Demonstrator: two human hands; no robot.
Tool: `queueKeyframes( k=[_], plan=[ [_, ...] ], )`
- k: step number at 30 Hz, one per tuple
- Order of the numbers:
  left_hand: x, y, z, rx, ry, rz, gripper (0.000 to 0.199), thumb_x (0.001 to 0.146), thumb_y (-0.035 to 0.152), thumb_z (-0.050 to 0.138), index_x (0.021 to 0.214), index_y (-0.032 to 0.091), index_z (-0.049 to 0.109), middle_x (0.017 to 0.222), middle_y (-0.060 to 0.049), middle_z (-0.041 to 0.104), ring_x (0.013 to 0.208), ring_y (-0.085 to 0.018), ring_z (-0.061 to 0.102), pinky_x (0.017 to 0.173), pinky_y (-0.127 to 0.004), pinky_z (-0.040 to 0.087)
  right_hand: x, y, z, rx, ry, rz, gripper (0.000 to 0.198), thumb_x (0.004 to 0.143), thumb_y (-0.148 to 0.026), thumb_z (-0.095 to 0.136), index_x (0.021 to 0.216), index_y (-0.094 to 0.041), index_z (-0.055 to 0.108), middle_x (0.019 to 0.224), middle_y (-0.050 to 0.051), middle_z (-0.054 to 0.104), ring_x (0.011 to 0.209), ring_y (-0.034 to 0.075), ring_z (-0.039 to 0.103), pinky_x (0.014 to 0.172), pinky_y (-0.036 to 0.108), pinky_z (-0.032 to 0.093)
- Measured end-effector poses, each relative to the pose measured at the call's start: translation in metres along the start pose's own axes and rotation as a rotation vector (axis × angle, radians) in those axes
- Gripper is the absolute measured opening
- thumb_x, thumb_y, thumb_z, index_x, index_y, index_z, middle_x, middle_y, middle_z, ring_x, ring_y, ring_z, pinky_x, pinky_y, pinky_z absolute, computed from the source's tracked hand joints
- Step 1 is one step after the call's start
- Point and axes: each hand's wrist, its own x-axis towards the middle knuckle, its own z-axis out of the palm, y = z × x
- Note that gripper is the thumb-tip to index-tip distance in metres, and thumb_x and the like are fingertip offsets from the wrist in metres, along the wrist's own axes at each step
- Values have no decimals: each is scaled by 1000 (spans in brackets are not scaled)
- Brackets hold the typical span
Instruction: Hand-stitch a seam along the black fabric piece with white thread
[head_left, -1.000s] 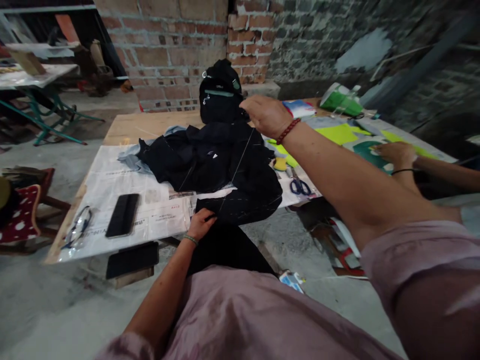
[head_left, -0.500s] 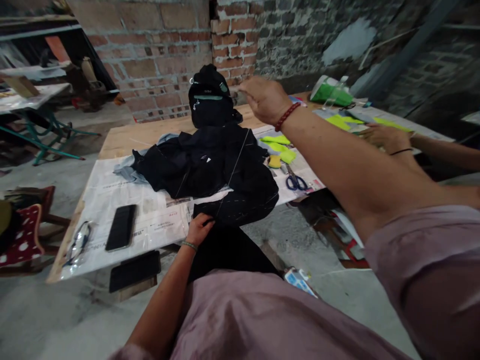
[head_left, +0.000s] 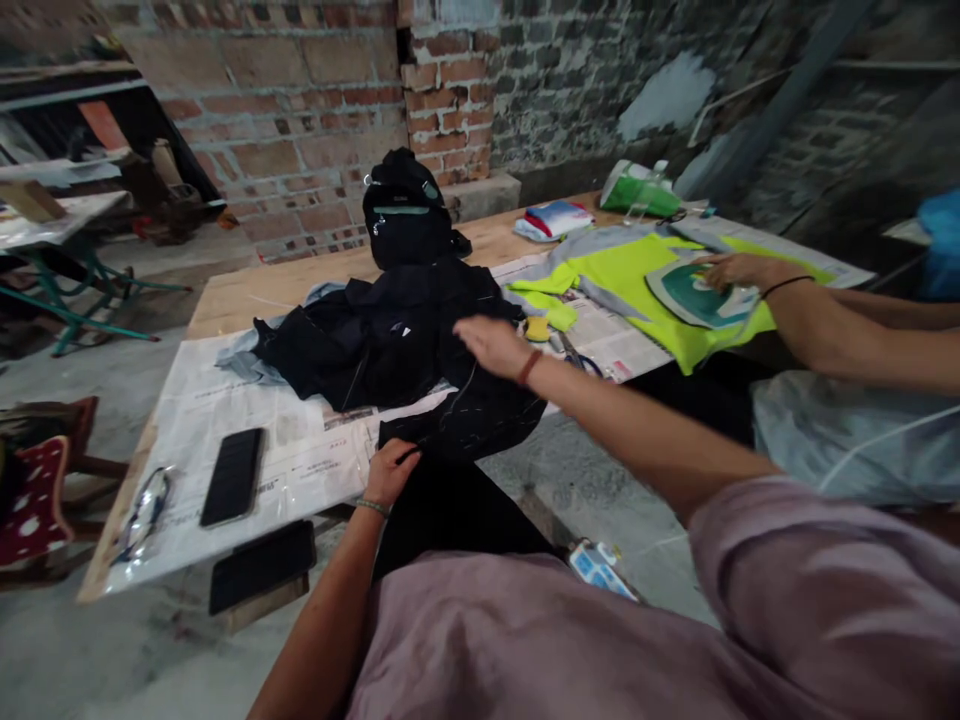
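Observation:
Black cloth (head_left: 480,415) with dashed white stitch lines hangs over the near table edge onto my lap. At its left corner, my left hand (head_left: 395,470) is closed, pinching the cloth's edge between thumb and fingers. My right hand (head_left: 495,345), a red braided band at its wrist, is over the upper right part of the dark cloth. Its fingers are pressed together; whatever they hold is too small to make out. Just right of this hand are a yellow piece (head_left: 537,329) and blue-handled scissors (head_left: 581,357), partly hidden by my forearm.
A black backpack (head_left: 409,215) stands behind the cloth. Phones (head_left: 234,477) (head_left: 262,567) and glasses (head_left: 146,512) are at the left. On the right, a co-worker's hand (head_left: 739,270) holds an iron (head_left: 694,293) on a neon-yellow garment (head_left: 615,280). Newspaper (head_left: 300,455) covers the table.
My right hand has come down from high beside the backpack to just over the black cloth. My left hand keeps its pinch. The co-worker's iron and garment have come into view.

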Motion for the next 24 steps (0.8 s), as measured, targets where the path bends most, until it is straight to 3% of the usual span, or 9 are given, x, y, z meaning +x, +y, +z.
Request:
queueKeyframes(
  k=[4, 8, 13, 18, 24],
  plan=[
    [-2, 4, -3, -19, -30, 9, 14, 75, 29, 55, 80, 18, 63, 75, -2, 60, 73, -13, 56, 67, -26, 48, -93, -11, 73, 361, -26, 322, 19, 78, -21, 47, 91, -23, 61, 90, 4, 61, 84, 18, 56, 82, 32, 43],
    [-4, 7, -7, 10, -146, 39, 29, 67, 32, 64, 93, 20, 60, 87, -4, 59, 83, -16, 56, 75, -31, 48, -137, 2, 94, 380, 128, 568, 17, 78, -22, 47, 88, -24, 60, 87, 4, 62, 82, 18, 56, 83, 32, 42],
    [0, 6, -14, -9, -268, -81, 40, 68, 23, 62, 108, 23, 54, 101, -4, 57, 96, -18, 53, 88, -35, 42, -134, 34, 94, 200, 141, 625, 22, 82, -24, 39, 94, -21, 58, 77, 4, 62, 74, 16, 57, 75, 27, 42],
    [8, 4, -20, -262, -200, -360, 47, 67, 22, 60, 113, 22, 49, 104, -3, 56, 96, -18, 53, 86, -34, 42, -115, 51, 97, 75, -29, 808, 22, 82, -28, 40, 81, -20, 60, 63, 1, 60, 61, 12, 55, 59, 20, 40],
    [12, 3, -16, -548, -108, -438, 61, 62, 21, 63, 119, 20, 42, 117, -6, 51, 105, -19, 49, 89, -31, 40, -116, 54, 97, 139, -25, 832, 25, 83, -33, 36, 76, -20, 57, 59, -1, 59, 47, 8, 52, 47, 17, 37]
  ],
)
